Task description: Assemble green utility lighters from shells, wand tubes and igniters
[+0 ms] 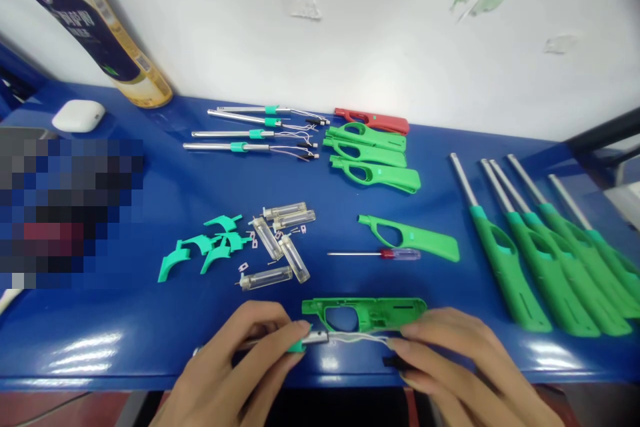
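My left hand (245, 360) is closed on a metal nozzle tube with a teal collar (307, 339) near the table's front edge. Thin white wires (357, 337) run from the tube to my right hand (450, 363), whose fingers pinch the wire end and a small black part (393, 361). Just beyond both hands lies an open green lighter shell half (365, 312), inside facing up. A small screwdriver with a red and clear handle (385, 254) lies behind it, beside another green shell half (415, 238).
On the blue table (150, 307): teal triggers (205, 250), clear fuel tanks (280, 240), several wired nozzle tubes (250, 133), green shells (373, 157) and a red one (375, 121), several finished green lighters (540, 247) at right. A white case (79, 115) and yellow tube (100, 33) at back left.
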Demonstrator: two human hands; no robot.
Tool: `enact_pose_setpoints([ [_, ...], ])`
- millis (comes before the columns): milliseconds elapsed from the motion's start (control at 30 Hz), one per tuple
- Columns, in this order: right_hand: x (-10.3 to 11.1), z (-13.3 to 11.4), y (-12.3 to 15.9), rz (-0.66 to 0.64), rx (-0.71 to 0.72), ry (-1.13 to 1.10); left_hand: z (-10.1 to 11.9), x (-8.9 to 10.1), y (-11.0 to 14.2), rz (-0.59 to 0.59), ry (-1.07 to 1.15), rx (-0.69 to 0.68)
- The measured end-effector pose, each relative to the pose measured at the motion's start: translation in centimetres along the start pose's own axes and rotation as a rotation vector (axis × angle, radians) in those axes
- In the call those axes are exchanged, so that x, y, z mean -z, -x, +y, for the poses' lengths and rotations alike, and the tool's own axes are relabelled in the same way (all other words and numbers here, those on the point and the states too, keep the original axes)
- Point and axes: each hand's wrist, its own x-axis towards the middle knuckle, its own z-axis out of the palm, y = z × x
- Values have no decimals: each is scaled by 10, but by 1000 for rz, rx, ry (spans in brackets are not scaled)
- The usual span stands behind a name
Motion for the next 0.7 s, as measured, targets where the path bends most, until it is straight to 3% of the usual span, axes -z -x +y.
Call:
enact_pose_setpoints([
  [300,-12,15,-4,-117,78,-121,-7,1,-1,-103,52,-61],
  [600,-16,15,-4,-118,98,-110,-6,1,-6,-23,73,-28],
  [700,-18,16,-2,-121,101,-120,-8,1,-6,-54,75,-50],
])
